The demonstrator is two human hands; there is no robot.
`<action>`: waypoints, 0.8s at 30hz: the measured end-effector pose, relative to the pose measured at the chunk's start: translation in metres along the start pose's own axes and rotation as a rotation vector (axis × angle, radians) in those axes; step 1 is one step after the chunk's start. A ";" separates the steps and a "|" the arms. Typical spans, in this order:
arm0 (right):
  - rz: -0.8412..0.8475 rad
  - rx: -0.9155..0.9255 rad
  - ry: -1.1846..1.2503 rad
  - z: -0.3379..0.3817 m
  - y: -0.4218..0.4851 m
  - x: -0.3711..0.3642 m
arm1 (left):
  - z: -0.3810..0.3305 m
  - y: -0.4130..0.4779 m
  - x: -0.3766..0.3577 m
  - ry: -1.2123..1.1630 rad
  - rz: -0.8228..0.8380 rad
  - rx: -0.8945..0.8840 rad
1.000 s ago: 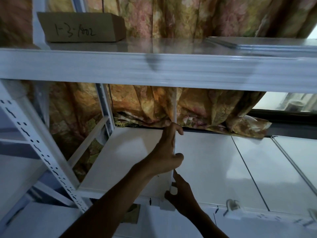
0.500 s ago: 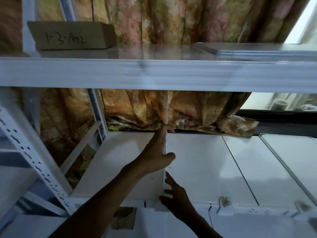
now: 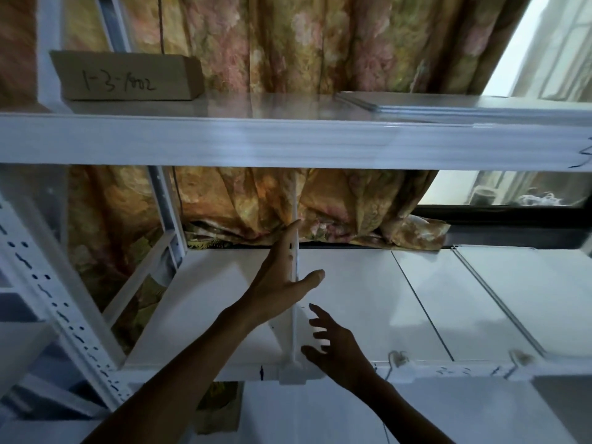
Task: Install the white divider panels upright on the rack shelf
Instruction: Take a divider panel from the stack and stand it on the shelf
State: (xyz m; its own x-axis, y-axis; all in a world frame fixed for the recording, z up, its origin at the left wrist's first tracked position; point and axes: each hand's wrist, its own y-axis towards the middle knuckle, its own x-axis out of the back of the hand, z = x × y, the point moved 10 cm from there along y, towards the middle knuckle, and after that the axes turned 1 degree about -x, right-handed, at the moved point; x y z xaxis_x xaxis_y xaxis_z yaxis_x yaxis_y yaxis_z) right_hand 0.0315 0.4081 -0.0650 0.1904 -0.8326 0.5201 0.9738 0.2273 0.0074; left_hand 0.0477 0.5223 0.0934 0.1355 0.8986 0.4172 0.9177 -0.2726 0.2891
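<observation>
Hands steadying an upright white divider panel on the white metal rack shelf.

At far left, a perforated white steel upright slants up the rack's near corner, and a brown cardboard box with handwritten numbers sits on the upper shelf. The left hand lies flat against the panel's left face, fingers extended toward the far edge, thumb hooked over to its right side: a loose grip on the panel. The thin panel stands edge-on, its near end seated in a white plastic clip on the shelf's front beam. Just right, the right hand hovers with fingers spread, grip released, holding nothing. Farther right, two more clips sit along the beam. A floral curtain hangs behind.
</observation>
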 end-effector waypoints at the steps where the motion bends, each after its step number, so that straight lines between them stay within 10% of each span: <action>1: -0.021 0.009 -0.012 0.002 -0.003 0.005 | -0.001 -0.001 0.002 -0.011 -0.010 0.012; 24: -0.359 -0.052 -0.127 -0.014 -0.121 0.093 | 0.107 -0.090 -0.090 0.186 0.310 0.294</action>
State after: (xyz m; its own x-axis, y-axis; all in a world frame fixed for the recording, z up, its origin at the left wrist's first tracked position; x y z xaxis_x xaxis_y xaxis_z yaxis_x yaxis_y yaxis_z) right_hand -0.0670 0.2963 -0.0295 -0.1777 -0.7847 0.5939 0.9813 -0.0961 0.1668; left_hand -0.0075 0.5026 -0.0620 0.3751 0.7059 0.6009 0.9152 -0.3849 -0.1191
